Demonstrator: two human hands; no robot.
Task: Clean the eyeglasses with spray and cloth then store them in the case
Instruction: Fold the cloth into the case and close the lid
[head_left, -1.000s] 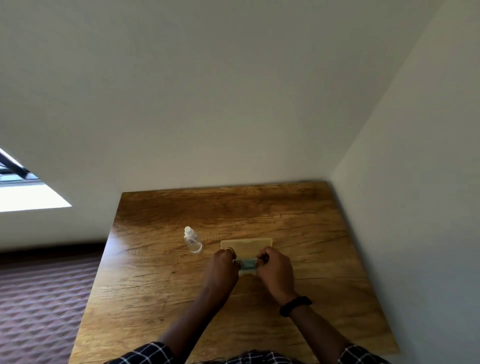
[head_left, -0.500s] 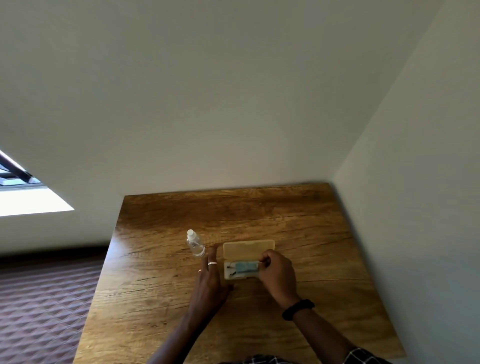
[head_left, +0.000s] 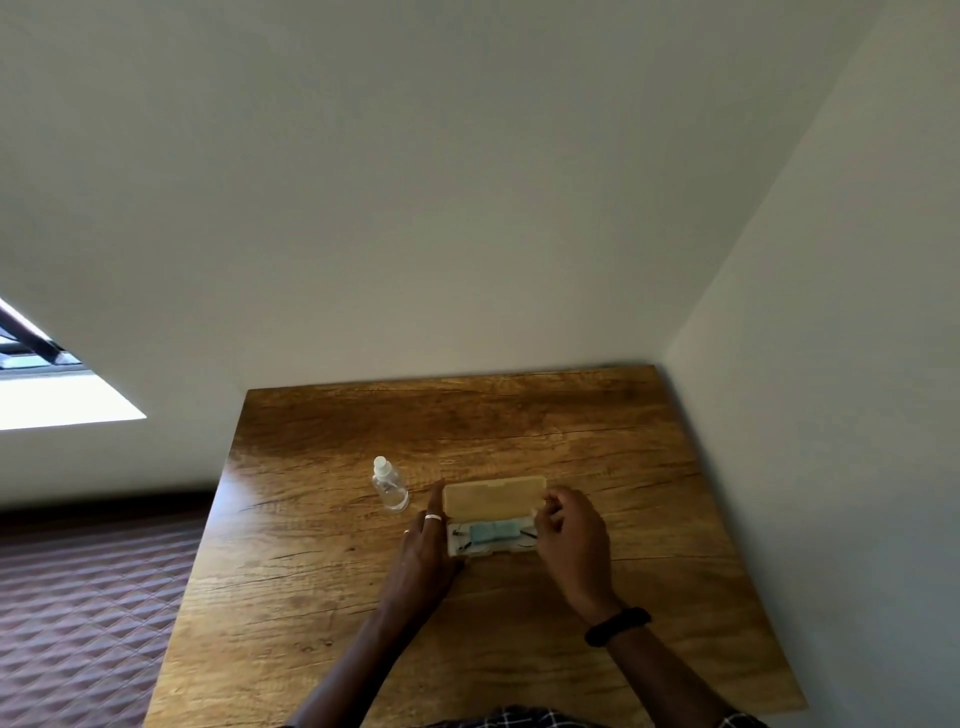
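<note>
A pale beige eyeglasses case lies open on the wooden table, its lid tilted away from me. Inside its tray lie the eyeglasses, dark arms showing, with a folded light blue cloth on top. My left hand rests against the case's left end, fingers straight along it. My right hand is at the case's right end, its fingers curled by the lid's corner; whether they pinch the lid is unclear. A small clear spray bottle with a white cap stands left of the case.
The table sits in a corner, with a wall right behind it and another along its right edge. A patterned floor drops away on the left. A black band is on my right wrist.
Both hands were together over the cloth in the case. The left hand moved to the case's left end, the right hand to its right end, uncovering the cloth and glasses.
</note>
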